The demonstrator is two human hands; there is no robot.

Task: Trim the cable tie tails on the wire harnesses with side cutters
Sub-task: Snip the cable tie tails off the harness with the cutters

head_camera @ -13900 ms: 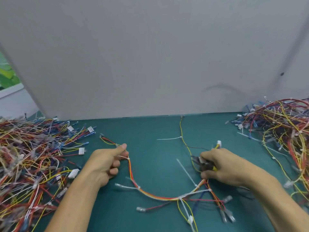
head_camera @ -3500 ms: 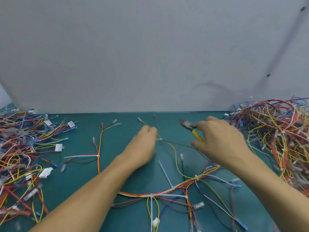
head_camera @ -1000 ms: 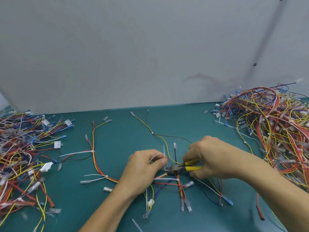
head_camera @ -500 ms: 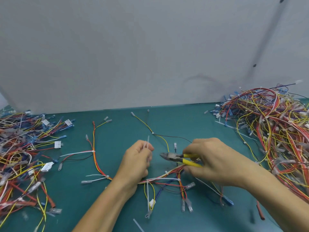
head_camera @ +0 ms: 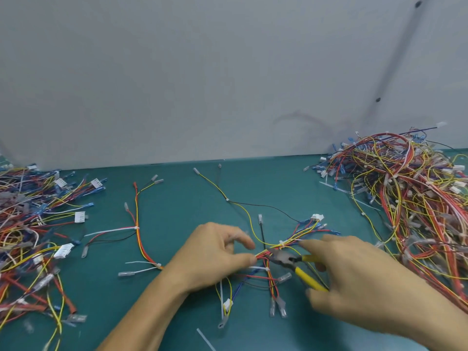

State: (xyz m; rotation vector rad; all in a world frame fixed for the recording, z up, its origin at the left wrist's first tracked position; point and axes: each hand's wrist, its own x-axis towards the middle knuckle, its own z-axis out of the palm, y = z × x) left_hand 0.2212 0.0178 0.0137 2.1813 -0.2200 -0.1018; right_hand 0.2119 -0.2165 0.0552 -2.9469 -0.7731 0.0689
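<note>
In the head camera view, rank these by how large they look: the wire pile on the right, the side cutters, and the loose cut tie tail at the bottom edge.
1. wire pile on the right, by far the largest.
2. side cutters, partly hidden by the right hand.
3. cut tie tail; it runs out of view, so this placing is unsure.

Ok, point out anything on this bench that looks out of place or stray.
A loose white cut-off cable tie tail lies on the green mat near the bottom edge, apart from any harness. Otherwise nothing stands out: only tangled wire harness piles at both sides.
</note>
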